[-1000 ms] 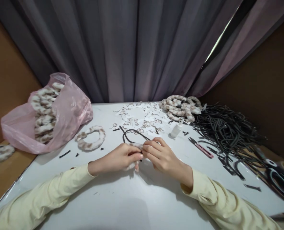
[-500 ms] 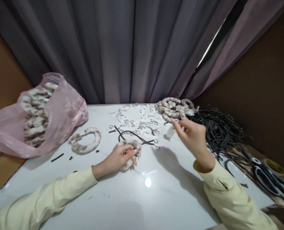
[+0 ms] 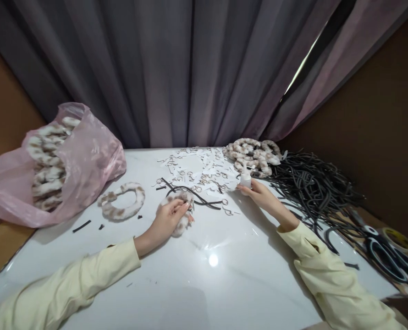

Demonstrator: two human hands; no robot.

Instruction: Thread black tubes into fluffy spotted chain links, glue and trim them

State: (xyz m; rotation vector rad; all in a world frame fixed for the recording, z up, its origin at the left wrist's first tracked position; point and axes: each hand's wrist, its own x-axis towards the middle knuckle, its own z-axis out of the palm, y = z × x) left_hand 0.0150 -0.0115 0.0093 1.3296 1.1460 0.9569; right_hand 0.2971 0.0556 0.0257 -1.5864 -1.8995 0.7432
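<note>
My left hand (image 3: 168, 219) is closed on a white and brown furry ring (image 3: 180, 228), pinching it near its end; the hand covers much of it. My right hand (image 3: 259, 193) has its fingers around the lower part of a small white bottle (image 3: 245, 178) with a narrow tip, held upright over the table. Black cords (image 3: 200, 198) lie crossed just behind the furry ring. Left of my left hand, another furry ring (image 3: 123, 213) with a gap in it lies flat.
A pink plastic bag (image 3: 101, 156) full of furry rings stands at left. Small metal rings and white tags (image 3: 204, 172) are scattered at the back. Right of them are piled furry rings (image 3: 248, 153), a heap of black cords (image 3: 314, 181), scissors (image 3: 384, 256) and a yellow tape roll (image 3: 399, 239).
My right hand has come down from above the white bottle and taken hold of it. My left hand has shifted slightly left with the furry ring.
</note>
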